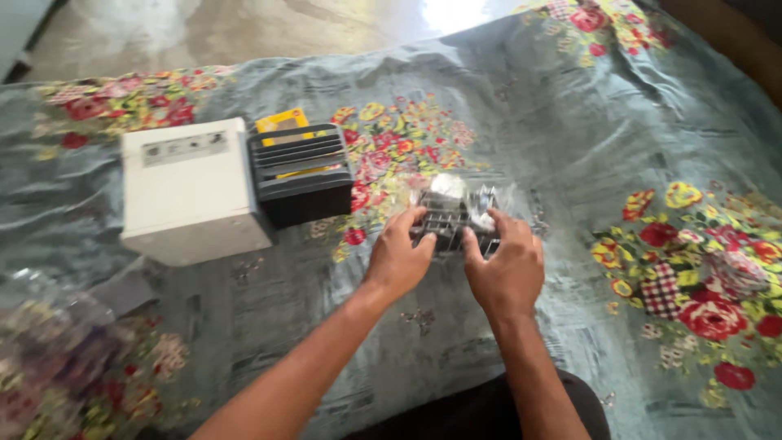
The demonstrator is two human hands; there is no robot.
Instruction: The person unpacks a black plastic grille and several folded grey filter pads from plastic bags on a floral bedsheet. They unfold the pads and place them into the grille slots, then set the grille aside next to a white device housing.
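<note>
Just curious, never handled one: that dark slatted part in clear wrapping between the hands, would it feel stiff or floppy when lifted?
The slatted part probably stays stiff: its bars look straight and rigid. The clear wrapping looks crinkly and loose, so it may slip a little. Both hands, left hand and right hand, grip it at its ends, which suggests it is light.

bedsheet: grey-green ground, printed with floral clusters in red, yellow, pink and green; small red-and-white checked patches among the flowers at the right. box: white, with a pale grey label strip on top. slatted part: black, ribbed with parallel bars. card behind it: yellow. grille piece between the left hand and right hand: dark grid, under clear, glossy plastic wrap with white glare. floor: pale beige, shiny.
</note>
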